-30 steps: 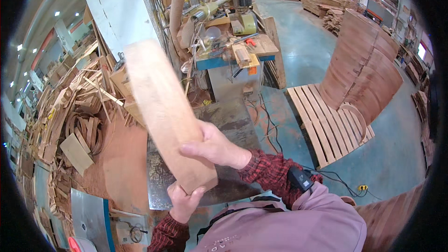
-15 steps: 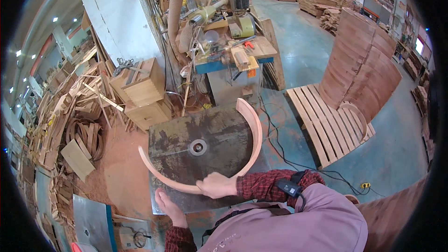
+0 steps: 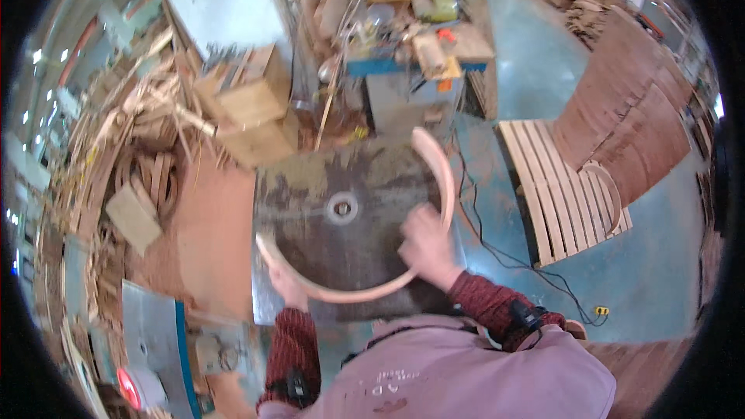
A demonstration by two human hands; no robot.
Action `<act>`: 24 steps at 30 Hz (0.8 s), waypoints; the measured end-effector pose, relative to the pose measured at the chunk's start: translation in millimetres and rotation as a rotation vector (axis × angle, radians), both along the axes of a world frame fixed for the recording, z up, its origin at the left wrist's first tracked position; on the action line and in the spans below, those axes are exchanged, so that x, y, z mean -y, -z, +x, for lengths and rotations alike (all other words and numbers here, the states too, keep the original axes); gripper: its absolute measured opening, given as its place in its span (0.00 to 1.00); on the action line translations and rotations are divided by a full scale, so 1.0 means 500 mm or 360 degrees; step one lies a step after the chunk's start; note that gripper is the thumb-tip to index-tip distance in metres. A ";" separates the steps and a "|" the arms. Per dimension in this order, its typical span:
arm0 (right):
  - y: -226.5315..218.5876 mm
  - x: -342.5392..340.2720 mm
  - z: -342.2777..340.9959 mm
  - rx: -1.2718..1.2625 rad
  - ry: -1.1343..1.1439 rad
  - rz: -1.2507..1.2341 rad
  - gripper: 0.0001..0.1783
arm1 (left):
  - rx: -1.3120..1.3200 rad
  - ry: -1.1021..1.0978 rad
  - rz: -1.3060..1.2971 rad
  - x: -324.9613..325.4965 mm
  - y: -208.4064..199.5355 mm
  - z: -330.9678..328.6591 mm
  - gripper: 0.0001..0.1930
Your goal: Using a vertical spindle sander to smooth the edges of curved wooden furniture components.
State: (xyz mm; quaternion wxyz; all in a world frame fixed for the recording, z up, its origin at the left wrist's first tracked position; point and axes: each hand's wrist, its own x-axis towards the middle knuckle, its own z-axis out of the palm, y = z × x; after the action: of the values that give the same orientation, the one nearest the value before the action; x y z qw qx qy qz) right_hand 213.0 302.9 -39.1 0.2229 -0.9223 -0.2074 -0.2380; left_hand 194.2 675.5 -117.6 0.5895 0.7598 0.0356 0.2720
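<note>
left hand (image 3: 289, 289) | right hand (image 3: 425, 244) | fingers clamped on curved wood strip (image 3: 365, 292) (above metal table (image 3: 310, 186))

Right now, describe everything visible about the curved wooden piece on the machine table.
The curved wooden piece is a pale, smooth, bent strip forming an open arc. It lies flat on the dark, worn metal table, curving round the near and right sides of the table's central round fitting. The left hand grips near its left end; the right hand rests on its right span.

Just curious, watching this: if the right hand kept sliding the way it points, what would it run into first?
Probably the round metal hub in the dark machine table; the right hand points up-left, gripping the curved wooden piece. Depth unclear.
</note>
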 end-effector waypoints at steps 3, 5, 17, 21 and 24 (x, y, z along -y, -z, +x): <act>0.069 0.102 0.041 -0.0092 0.0703 0.0515 0.28 | -0.0039 -0.0209 -0.0467 0.047 0.012 0.012 0.30; 0.159 0.131 0.059 -0.0357 0.0821 0.1191 0.28 | -0.0574 -0.0758 -0.0388 0.028 0.147 -0.006 0.21; 0.241 0.384 -0.129 -0.0828 0.1171 0.2014 0.24 | -0.0701 -0.0335 -0.0471 0.340 0.076 -0.001 0.32; 0.227 0.397 -0.135 -0.0785 0.1171 0.2167 0.25 | -0.0705 -0.0248 -0.0440 0.347 0.068 0.038 0.32; 0.222 0.406 -0.097 -0.0763 0.1194 0.2164 0.24 | -0.0693 -0.0217 -0.0491 0.340 0.075 0.063 0.32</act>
State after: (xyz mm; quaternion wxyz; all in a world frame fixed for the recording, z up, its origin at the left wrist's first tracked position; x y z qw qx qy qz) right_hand 164.3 99.7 -150.1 0.6781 -0.6192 0.3589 -0.1668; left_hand 225.7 505.7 -155.0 0.6570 0.6975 0.2535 0.1326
